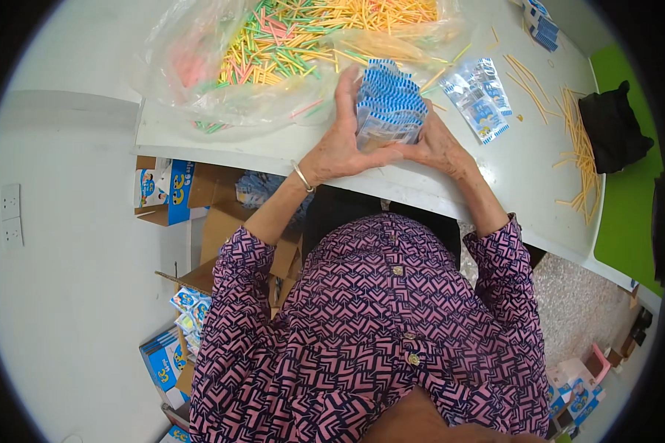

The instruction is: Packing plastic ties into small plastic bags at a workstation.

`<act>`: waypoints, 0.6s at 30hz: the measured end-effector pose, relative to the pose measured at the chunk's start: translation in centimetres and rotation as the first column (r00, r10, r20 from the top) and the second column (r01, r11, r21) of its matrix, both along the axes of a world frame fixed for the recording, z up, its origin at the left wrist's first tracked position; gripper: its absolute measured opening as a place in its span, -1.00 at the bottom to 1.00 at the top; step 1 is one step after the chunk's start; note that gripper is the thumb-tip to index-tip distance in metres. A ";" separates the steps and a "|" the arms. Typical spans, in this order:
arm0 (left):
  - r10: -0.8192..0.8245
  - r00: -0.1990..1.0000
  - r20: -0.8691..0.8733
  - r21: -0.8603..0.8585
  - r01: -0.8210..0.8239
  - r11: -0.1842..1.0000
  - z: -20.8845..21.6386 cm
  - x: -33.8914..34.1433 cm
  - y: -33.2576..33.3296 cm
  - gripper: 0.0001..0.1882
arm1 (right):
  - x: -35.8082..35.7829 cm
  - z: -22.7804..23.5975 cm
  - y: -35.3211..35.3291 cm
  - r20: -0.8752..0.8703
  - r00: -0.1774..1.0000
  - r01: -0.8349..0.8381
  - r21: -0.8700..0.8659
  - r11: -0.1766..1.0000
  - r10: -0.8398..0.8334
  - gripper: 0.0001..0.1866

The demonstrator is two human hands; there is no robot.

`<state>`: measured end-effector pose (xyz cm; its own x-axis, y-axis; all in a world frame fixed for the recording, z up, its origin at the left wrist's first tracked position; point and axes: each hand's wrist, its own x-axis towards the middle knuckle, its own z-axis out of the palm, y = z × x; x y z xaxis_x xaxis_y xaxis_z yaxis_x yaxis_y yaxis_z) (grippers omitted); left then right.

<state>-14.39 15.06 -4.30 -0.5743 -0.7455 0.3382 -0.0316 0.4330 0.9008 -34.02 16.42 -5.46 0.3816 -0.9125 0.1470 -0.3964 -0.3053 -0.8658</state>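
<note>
Between my two hands, over the table's near edge, is a stack of small clear packets (389, 103) with blue-and-white striped ends. My left hand (338, 148) grips its left side, the thumb along the bottom. My right hand (443, 146) is closed round the right side, its fingers partly hidden behind the stack. Just right of them, two similar flat packets (482, 103) lie on the table. Beyond my left hand spreads a large clear plastic bag (192, 81), opened out, with a heap of thin yellow, green and pink sticks (273, 55) in it.
Loose yellow sticks (580, 148) are scattered on the right of the white table (510, 184), beside a black cloth-like item (615, 127). Another bundle of packets (541, 26) sits at the far right. Below left stand open cardboard boxes (222, 236) and blue cartons (162, 362).
</note>
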 end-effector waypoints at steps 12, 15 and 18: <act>0.046 0.907 0.418 -0.388 0.133 0.912 5.8 3.2 -2.7 -0.18 | 1.2 -0.3 0.1 0.018 1.000 -0.020 0.066 0.998 0.019 -0.18; -0.002 0.848 0.529 -0.376 0.237 0.896 6.4 2.4 -3.0 -0.29 | 1.6 0.2 0.7 0.159 0.987 -0.059 0.219 0.974 0.024 -0.19; 0.051 0.813 0.580 -0.455 0.272 0.848 5.6 2.2 -2.1 -0.33 | 2.5 0.7 1.2 -0.038 0.996 0.085 0.181 0.980 -0.079 -0.26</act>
<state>-12.24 12.93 1.27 -0.8437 -0.4830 0.2344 -0.3723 0.8409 0.3929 -31.56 17.64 -4.72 0.3064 -0.9513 -0.0352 -0.4409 -0.1090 -0.8909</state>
